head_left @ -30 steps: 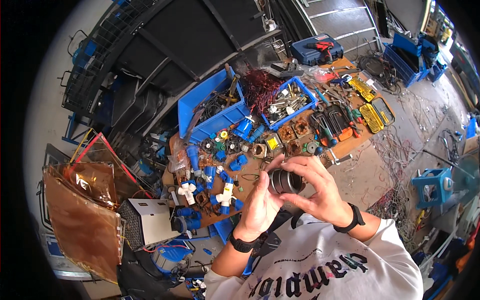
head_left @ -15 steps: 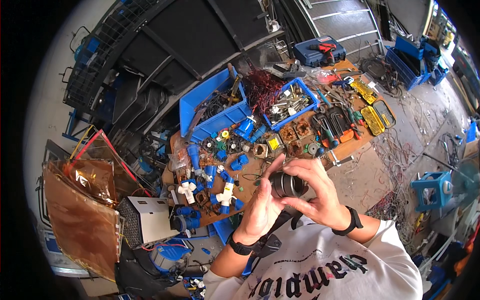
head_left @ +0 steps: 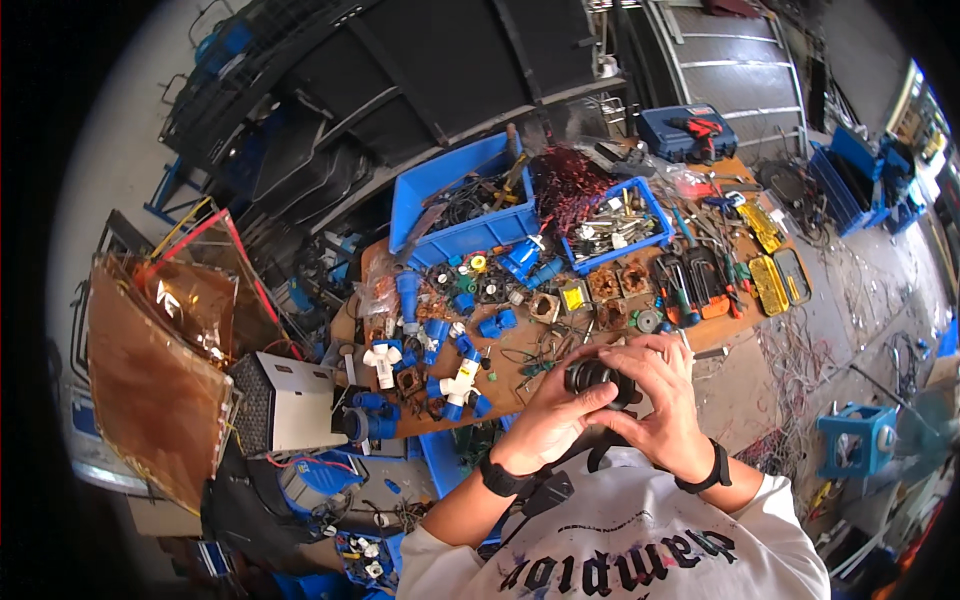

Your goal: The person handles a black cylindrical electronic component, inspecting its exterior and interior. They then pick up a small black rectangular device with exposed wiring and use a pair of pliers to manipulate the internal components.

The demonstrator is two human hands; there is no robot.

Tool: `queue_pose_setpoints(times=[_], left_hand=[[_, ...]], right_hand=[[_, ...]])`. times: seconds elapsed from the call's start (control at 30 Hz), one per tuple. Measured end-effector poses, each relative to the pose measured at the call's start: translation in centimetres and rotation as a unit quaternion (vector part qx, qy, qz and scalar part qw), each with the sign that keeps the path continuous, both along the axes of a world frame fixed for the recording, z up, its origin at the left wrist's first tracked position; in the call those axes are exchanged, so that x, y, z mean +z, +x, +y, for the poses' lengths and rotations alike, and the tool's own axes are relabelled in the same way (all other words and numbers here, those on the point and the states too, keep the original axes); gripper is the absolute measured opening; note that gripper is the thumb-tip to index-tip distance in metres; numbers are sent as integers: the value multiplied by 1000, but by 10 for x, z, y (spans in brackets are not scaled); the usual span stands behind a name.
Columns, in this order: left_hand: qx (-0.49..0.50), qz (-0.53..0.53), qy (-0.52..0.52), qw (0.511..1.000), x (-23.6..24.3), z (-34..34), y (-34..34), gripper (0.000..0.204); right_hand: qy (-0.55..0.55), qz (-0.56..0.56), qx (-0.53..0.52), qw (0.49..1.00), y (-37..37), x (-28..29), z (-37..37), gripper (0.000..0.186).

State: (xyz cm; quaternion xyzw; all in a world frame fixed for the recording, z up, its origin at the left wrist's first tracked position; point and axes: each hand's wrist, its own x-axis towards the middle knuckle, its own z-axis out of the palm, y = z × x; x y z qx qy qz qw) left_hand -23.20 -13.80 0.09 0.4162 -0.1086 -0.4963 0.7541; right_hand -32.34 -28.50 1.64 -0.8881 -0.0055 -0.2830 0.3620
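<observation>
A black cylindrical part (head_left: 588, 375) with a round, ringed end is held in front of my chest, near the workbench's front edge. My left hand (head_left: 550, 418) is closed on its left side, with the thumb laid across the front. Around its right side and top curl the fingers of my right hand (head_left: 662, 400), with the thumb below. Much of the part is hidden behind the fingers. Closest on the wooden workbench (head_left: 522, 372) are a white-and-blue branching plug connector (head_left: 462, 380) and thin green wires.
Blue connectors (head_left: 497, 322) are scattered over the bench. Behind them stand a large blue bin (head_left: 470, 235) of cables and a smaller blue crate (head_left: 610, 258) of metal parts. Hand tools (head_left: 708, 275) and a yellow bit case (head_left: 768, 285) lie right. A white box (head_left: 300, 400) stands left.
My left thumb and fingers have closed round the black part, and its round end now faces more to the left. The view has shifted, so the bench appears farther right and lower.
</observation>
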Motion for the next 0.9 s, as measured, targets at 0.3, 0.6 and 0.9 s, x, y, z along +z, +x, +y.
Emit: queue_pose_setpoints(times=[0.3,0.6,0.9], left_hand=[[126,118,0,985,-93,66,51,32],[347,189,122,910,-224,188,129,30],[368,247,141,885,-334,221,248,28]], right_hand=[[219,135,47,965,8,-25,-13,58],[218,287,-37,932,18,-67,-15,37],[271,366,-169,874,42,-82,14,31]])
